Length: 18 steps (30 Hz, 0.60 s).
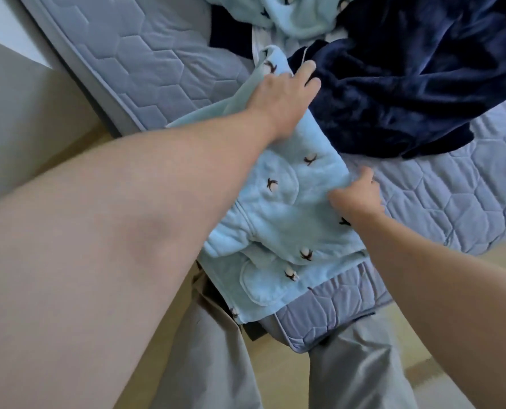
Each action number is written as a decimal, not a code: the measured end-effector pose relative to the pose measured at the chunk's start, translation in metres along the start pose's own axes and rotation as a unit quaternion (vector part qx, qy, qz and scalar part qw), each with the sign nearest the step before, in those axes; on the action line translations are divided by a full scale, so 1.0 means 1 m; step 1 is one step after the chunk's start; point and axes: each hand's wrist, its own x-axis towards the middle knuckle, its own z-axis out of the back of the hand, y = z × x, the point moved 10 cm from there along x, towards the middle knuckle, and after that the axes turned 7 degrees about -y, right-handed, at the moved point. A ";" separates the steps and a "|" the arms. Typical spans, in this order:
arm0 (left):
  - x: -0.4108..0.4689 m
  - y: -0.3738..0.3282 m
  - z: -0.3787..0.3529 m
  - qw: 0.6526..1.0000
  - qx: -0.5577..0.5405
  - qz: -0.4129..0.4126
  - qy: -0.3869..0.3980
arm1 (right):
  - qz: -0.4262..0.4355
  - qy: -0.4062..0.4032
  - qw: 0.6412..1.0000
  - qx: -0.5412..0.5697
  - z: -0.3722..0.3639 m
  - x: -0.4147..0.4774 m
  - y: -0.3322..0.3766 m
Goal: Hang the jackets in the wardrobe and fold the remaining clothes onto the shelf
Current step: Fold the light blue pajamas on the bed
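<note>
Quilted grey-blue mattress (452,202) carries a light blue printed garment (275,208) at its near corner, one end overhanging the edge, a navy fleece garment (408,84) touching its far end. Left hand (284,95) presses on that far end with fingers extended; right hand (356,196) pinches the garment's right edge.

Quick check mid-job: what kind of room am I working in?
Probably a bedroom: there is a quilted blue mattress, with a light blue garment spread over its corner and a dark navy fleece garment heaped beside it.
</note>
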 end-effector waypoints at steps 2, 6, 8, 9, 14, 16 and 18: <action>0.020 -0.018 -0.006 0.992 0.085 -0.071 0.060 | -0.012 0.091 0.996 -0.018 -0.007 0.008 -0.020; 0.040 -0.031 -0.024 0.952 0.212 -0.097 0.197 | 0.021 0.231 0.968 -0.100 -0.021 0.019 -0.044; 0.043 -0.031 -0.029 0.923 0.269 -0.095 0.258 | 0.026 0.272 0.954 -0.126 -0.027 0.022 -0.056; 0.043 -0.029 -0.032 0.907 0.296 -0.095 0.285 | 0.034 0.276 0.951 -0.134 -0.028 0.023 -0.060; 0.040 -0.015 -0.026 0.859 0.369 -0.091 0.342 | 0.112 0.292 0.934 -0.170 -0.020 0.024 -0.058; 0.050 -0.013 -0.018 0.867 0.366 -0.090 0.327 | 0.112 0.297 0.934 -0.164 -0.006 0.026 -0.057; 0.066 -0.017 -0.001 0.889 0.344 -0.082 0.291 | 0.115 0.257 0.945 -0.165 0.021 0.035 -0.052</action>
